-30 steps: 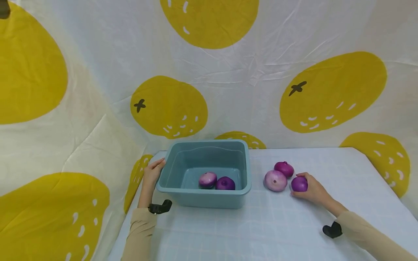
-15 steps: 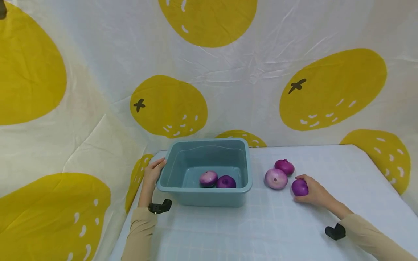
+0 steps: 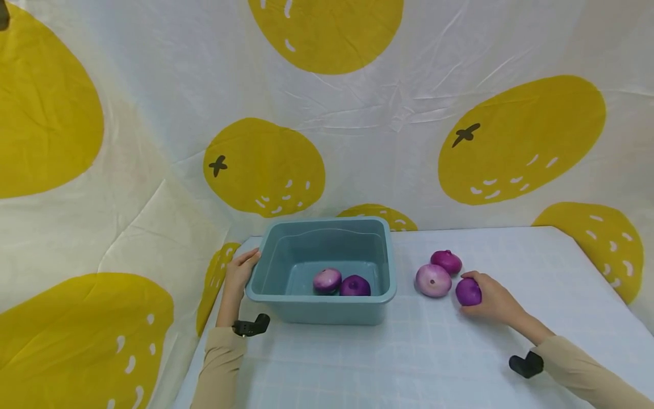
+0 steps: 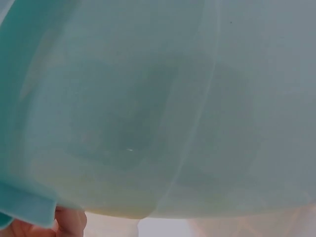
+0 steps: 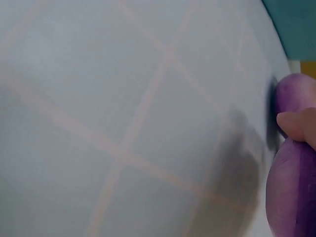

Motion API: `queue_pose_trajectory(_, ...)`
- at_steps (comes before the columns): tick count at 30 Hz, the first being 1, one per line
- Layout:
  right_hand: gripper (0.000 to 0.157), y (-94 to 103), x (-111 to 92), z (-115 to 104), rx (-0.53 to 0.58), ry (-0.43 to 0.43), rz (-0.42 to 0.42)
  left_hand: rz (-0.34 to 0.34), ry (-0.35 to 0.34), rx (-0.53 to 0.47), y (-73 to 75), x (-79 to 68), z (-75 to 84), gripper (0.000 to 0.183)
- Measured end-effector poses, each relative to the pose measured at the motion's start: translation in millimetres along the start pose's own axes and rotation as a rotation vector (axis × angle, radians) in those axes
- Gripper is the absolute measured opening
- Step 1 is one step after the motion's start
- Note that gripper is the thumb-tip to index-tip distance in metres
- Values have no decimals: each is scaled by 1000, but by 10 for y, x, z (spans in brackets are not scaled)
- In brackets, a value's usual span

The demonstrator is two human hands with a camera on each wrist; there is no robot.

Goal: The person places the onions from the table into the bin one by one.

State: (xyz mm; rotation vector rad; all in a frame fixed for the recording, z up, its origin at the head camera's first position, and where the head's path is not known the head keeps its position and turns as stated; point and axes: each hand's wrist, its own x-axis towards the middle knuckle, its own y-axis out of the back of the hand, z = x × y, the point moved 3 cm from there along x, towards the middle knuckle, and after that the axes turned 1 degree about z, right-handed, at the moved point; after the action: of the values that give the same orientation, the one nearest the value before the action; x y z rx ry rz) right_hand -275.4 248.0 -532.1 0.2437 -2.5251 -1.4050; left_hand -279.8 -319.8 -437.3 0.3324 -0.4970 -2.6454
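Note:
My right hand [image 3: 491,300] holds a dark purple onion [image 3: 468,292] between thumb and fingers, low over the right part of the table. In the right wrist view the thumb lies along that onion [image 5: 289,192], and a paler onion [image 5: 296,93] shows beyond it. Just left of it sit a pale purple onion [image 3: 433,281] and a magenta one [image 3: 447,262]. My left hand [image 3: 239,275] grips the left rim of a blue-green plastic basin [image 3: 327,311]. Inside the basin lie a pale purple onion [image 3: 327,281] and a dark purple onion [image 3: 355,286]. Fingers [image 4: 70,222] show beneath the rim in the left wrist view.
A white cloth with a faint grid covers the table [image 3: 419,363]. Behind and to the left hangs a white curtain [image 3: 368,159] printed with large yellow fruit. The basin's right wall stands between the inner onions and those on the table.
My right hand has shifted slightly with the dark purple onion, which stays near the other two. The left hand keeps its place on the basin. The head view has tilted a little.

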Motion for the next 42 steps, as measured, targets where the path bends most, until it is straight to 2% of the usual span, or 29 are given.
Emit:
queue_pose_trajectory(7, 75, 182, 121, -205, 6, 47, 46, 5, -13, 4, -11, -16, -17, 46)
queue_pose_trajectory(20, 72, 409, 305, -743, 77, 135, 46, 17, 1, 21, 26, 0, -22, 46)
queue_pose_trajectory(32, 77, 680, 519, -1266, 62, 195, 42, 21, 0, 2, 20, 12, -9, 44)
queue_pose_trajectory(42, 76, 797, 661, -1638, 61, 286, 66, 29, -4, 0, 14, -7, 2, 43)
